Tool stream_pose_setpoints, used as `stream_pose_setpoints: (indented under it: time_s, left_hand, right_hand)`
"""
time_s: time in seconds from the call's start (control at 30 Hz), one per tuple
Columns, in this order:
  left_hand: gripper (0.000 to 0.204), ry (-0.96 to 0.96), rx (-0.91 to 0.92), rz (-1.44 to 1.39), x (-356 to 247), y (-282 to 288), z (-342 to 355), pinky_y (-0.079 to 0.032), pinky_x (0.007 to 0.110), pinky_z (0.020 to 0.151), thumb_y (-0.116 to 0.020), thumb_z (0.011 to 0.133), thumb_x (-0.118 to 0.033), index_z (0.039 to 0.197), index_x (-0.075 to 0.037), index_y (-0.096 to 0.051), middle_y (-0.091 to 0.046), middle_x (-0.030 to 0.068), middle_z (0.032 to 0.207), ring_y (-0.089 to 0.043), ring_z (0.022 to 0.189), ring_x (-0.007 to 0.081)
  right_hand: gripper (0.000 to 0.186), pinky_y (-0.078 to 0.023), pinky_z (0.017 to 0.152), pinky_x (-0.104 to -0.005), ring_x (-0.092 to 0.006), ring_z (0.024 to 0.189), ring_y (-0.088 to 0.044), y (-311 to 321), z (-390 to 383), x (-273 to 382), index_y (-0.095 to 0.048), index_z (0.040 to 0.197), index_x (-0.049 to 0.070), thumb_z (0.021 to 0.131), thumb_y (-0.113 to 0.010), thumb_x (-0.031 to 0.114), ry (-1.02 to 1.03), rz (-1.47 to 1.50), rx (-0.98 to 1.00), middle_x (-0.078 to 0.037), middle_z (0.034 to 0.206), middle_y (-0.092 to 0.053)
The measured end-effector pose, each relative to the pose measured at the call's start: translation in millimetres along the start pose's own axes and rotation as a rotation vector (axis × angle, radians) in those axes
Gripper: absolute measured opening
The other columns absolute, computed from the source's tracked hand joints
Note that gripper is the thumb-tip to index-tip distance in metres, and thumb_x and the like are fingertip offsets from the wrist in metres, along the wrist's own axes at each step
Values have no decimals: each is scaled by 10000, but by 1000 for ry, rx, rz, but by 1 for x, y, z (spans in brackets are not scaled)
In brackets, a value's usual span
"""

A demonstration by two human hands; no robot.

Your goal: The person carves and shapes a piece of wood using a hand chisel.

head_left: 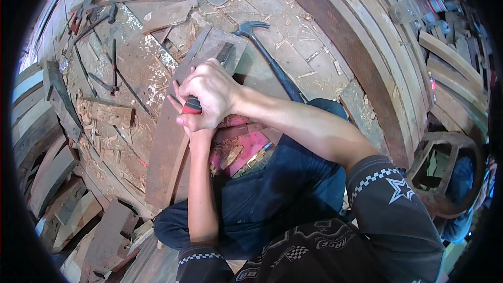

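Note:
My right hand (209, 91) and my left hand (184, 121) are clasped together around a tool with a red and black handle (191, 106). The right hand lies on top and hides most of the left. The tool's dark flat blade (225, 52) points away from me along a long brown plank (167, 152), which runs from my lap toward the upper middle. A claw hammer (272, 63) with a black handle lies on the floor just right of my hands, its head at the far end. Neither hand touches it.
I sit on a plank floor strewn with wood chips (105, 126). A pink object (243, 147) lies by my knee. Dark metal tools (112, 68) rest at the upper left, scrap boards (99, 230) at the lower left, curved timbers (367, 63) and a round frame (445, 173) at the right.

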State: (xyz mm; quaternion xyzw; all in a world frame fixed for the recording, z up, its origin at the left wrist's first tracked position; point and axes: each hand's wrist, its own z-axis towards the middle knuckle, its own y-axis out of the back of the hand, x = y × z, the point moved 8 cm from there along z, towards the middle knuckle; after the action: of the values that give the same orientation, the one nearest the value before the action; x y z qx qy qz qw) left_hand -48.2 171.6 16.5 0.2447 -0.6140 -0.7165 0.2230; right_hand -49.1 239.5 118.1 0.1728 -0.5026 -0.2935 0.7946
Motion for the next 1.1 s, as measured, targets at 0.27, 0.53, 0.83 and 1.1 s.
stream_pose_setpoints:
  time_s: [0.27, 0.53, 0.83, 1.1]
  left_hand:
    - [663, 20, 22, -174, 5, -13, -2, -80, 655, 1112, -506, 878, -463, 1473, -233, -328, -197, 34, 1575, -99, 1409, 462]
    - [661, 69, 139, -286, 16, -40, -10, -78, 657, 1111, -504, 879, -461, 1476, -241, -323, -189, 38, 1577, -95, 1410, 462]
    - [640, 15, 48, -207, 9, -25, -8, -105, 634, 1107, -521, 878, -418, 1454, -209, -336, -230, 72, 1537, -142, 1387, 445]
    - [626, 36, -27, -225, 9, -17, -13, -137, 606, 1106, -545, 874, -390, 1430, -176, -351, -277, 95, 1496, -197, 1363, 428]
  right_hand:
    - [622, -457, 511, -435, -363, 511, -596, 2, 1, 3, -627, 538, 24, 660, -583, 633, 20, -32, 2, -178, 500, -560]
    - [507, -453, 496, -419, -321, 499, -602, 1, 4, -12, -689, 598, 73, 636, -630, 576, -22, -41, 5, -133, 488, -566]
    - [525, -443, 525, -430, -341, 511, -596, -8, 3, -5, -700, 620, 54, 611, -638, 575, -5, -2, 69, -140, 494, -568]
    - [563, -426, 498, -419, -326, 475, -576, -3, -1, 3, -642, 558, 35, 643, -607, 590, 52, -19, 17, -139, 465, -534]
